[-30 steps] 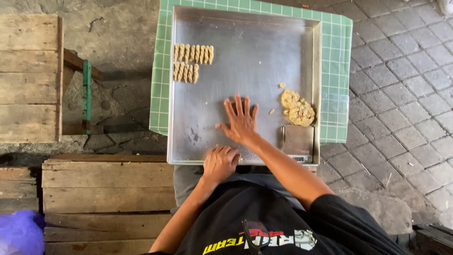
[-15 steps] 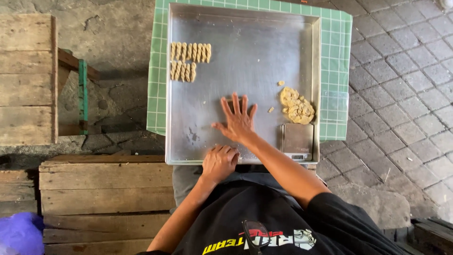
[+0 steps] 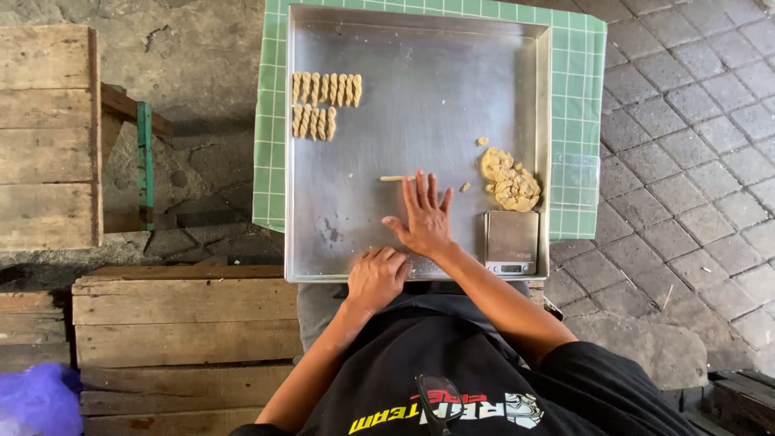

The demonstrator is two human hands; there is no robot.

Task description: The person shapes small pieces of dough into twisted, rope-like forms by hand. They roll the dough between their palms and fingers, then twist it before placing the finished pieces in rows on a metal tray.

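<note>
My right hand (image 3: 422, 215) lies flat and open on the floor of a large metal tray (image 3: 420, 97), fingers spread. A thin rolled strip of dough (image 3: 395, 178) lies just beyond my fingertips. My left hand (image 3: 376, 278) rests with curled fingers on the tray's near rim and holds nothing. A lump of pale dough (image 3: 508, 179) sits to the right of my right hand. Two rows of twisted dough sticks (image 3: 324, 102) lie at the tray's far left.
A small metal kitchen scale (image 3: 511, 241) stands in the tray's near right corner. The tray sits on a green checked cloth (image 3: 578, 121). Wooden pallets (image 3: 48, 137) lie to the left, a purple bag (image 3: 36, 400) at the lower left, paving stones to the right.
My right hand has drawn back toward me across the tray, uncovering a thin rolled dough strip ahead of the fingertips. The left hand stays on the rim.
</note>
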